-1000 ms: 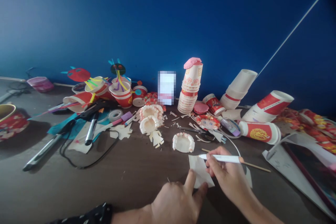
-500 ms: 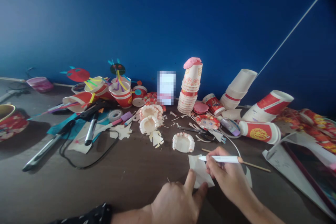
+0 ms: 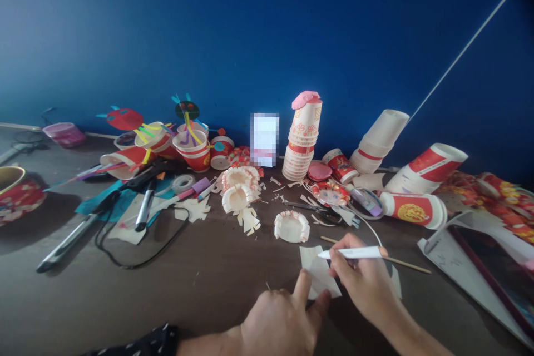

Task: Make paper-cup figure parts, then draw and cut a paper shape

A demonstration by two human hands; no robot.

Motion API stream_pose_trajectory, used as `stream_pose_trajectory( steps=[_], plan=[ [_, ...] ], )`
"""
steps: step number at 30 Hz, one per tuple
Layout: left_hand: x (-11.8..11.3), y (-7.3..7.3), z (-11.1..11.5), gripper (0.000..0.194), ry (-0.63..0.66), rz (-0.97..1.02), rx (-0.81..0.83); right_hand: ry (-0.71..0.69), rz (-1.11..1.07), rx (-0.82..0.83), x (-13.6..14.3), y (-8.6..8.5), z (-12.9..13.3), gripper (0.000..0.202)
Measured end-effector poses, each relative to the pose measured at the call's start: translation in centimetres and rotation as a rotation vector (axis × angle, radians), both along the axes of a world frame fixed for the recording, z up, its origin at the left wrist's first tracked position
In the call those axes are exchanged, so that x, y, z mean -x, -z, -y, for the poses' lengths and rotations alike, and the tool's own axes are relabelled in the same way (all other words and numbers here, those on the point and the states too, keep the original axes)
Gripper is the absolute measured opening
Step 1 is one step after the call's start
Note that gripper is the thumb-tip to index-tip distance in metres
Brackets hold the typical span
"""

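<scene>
My right hand [image 3: 361, 272] is closed around a white marker [image 3: 354, 253] with an orange end. Its tip is at the upper part of a small off-white piece of paper [image 3: 319, 268] lying on the table. Index finger and thumb spread, my left hand [image 3: 283, 317] presses the lower left part of that paper down; its other fingers are curled under. Just beyond the paper lies a white cut cup piece [image 3: 292, 227] with a curled rim. Behind my right hand, a thin wooden stick [image 3: 406, 265] sticks out on both sides.
Scissors [image 3: 317, 210] and paper scraps lie past the curled piece. A tall cup stack [image 3: 301, 144] stands at the back, with more cups [image 3: 413, 210] to the right beside a tablet-like device [image 3: 496, 272]. On the left are a glue gun [image 3: 79, 233] with its cord and decorated cups [image 3: 192, 144].
The marker's tip has shifted slightly right and down on the paper, along with my right hand. My left hand stays in place.
</scene>
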State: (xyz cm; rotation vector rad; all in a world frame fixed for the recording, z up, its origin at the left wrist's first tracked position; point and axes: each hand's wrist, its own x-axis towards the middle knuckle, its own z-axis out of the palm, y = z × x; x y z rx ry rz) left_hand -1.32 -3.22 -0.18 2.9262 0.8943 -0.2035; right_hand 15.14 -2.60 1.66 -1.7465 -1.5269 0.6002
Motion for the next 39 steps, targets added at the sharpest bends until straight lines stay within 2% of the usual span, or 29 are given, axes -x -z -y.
stream_pose_trajectory(
  steps=[19, 39],
  plan=[
    [-0.03, -0.31, 0.05, 0.050, -0.011, -0.035, 0.031, 0.060, 0.002, -0.006, 0.14, -0.17, 0.06, 0.017],
    [-0.22, -0.88, -0.01, 0.046, -0.017, -0.016, 0.039, 0.075, 0.228, 0.007, -0.11, -0.11, 0.40, 0.017]
  ],
)
